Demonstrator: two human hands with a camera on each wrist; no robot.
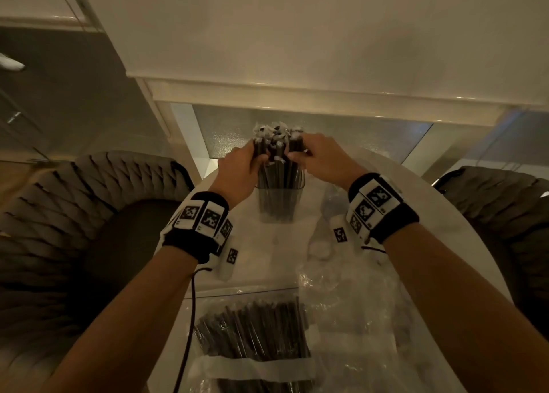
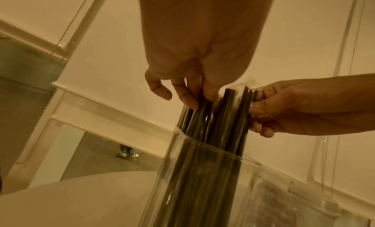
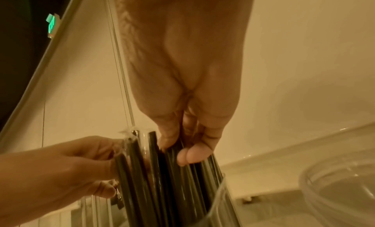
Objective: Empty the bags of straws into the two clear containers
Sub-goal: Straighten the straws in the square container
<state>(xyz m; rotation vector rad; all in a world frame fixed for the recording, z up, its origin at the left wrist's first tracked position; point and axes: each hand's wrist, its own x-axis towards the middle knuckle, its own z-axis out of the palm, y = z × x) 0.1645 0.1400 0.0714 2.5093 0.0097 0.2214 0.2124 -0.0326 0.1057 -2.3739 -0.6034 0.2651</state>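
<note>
Two hands, left hand (image 1: 242, 162), right hand (image 1: 315, 158), gripping straws (image 1: 277, 166) between them

It looked like a café or a dining corner beside a street-level window. A round pale surface (image 1: 261, 250) stood between two grey woven-back chairs, one on the left (image 1: 74, 202) and one on the right (image 1: 502, 202). Pale roller blinds (image 1: 297, 36) with a bead chain (image 2: 61, 42) hung low over the glass, and below them grey paving (image 2: 97, 150) showed, with someone's sneakered feet (image 2: 128, 152) standing on it. In the right wrist view a green lit sign (image 3: 51, 24) glowed in the dark.
</note>
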